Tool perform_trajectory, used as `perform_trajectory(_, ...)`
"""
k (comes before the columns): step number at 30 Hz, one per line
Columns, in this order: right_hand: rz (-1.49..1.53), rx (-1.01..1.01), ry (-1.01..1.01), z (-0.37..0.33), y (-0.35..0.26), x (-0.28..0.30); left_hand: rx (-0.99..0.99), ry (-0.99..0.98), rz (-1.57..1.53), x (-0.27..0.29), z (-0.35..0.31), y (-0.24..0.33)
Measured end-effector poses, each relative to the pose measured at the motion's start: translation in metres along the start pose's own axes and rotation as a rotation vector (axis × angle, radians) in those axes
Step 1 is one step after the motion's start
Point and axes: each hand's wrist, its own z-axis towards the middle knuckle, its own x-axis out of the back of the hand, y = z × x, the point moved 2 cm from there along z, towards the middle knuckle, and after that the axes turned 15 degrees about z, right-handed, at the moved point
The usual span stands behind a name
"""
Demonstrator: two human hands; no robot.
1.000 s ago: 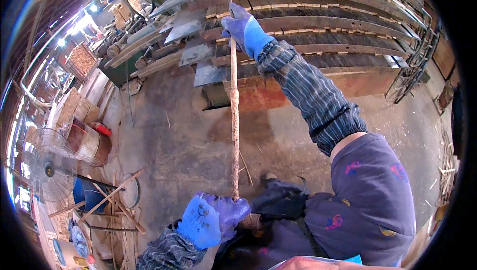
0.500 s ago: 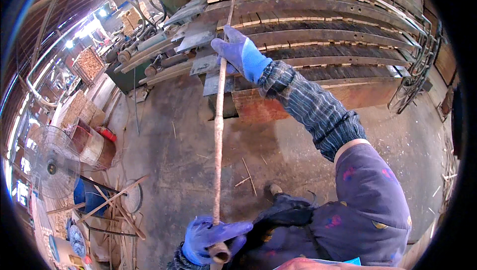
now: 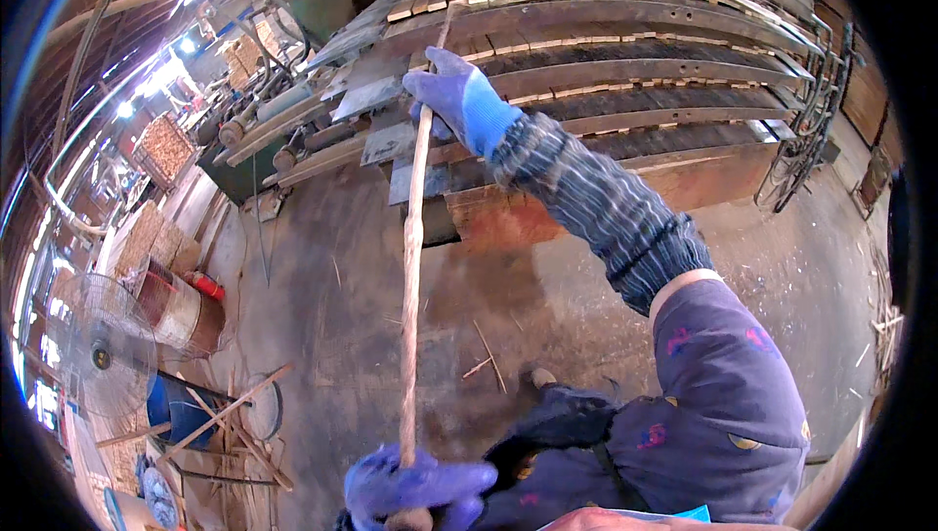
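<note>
A long, thin, brownish pole runs from near my body up to a multi-layer metal press rack. My left hand, in a purple-blue glove, is wrapped round the pole's near end at the bottom of the view. Farther up, my right hand, gloved alike, grips the pole in front of the rack's left corner. The pole's far tip reaches the rows of light wooden strips between the dark plates. Whether the tip touches a strip cannot be made out.
Left of me stand a caged fan, a rusty drum, a blue bin and loose sticks. Machinery with rollers adjoins the rack's left side. Hoses hang at its right. Thin sticks lie on the concrete floor.
My left hand has come slightly lower and nearer my body, along with the pole's near end. The whole view has shifted a little. Both hands stay on the pole.
</note>
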Motion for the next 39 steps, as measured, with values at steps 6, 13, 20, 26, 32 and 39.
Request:
perform_trajectory(6,0.111,0.026,0.046,-0.023,-0.031,0.027,-0.008,0.104,0.053,-0.004,0.014,0.012)
perform_trajectory(13,0.191,0.051,0.050,-0.007,-0.026,0.026,-0.227,0.188,0.101,-0.015,0.021,0.016)
perform_trajectory(20,0.198,0.063,0.073,0.007,-0.022,0.052,-0.100,0.227,0.188,-0.024,0.036,0.016)
perform_trajectory(26,0.139,0.002,0.101,0.010,-0.025,0.051,0.079,-0.057,-0.163,-0.019,0.024,0.016)
perform_trajectory(32,0.125,0.007,0.104,0.020,-0.018,0.054,-0.123,0.204,0.034,-0.037,0.030,0.020)
perform_trajectory(39,0.171,-0.024,0.045,0.017,-0.017,0.050,0.215,0.264,-0.003,-0.032,0.024,0.011)
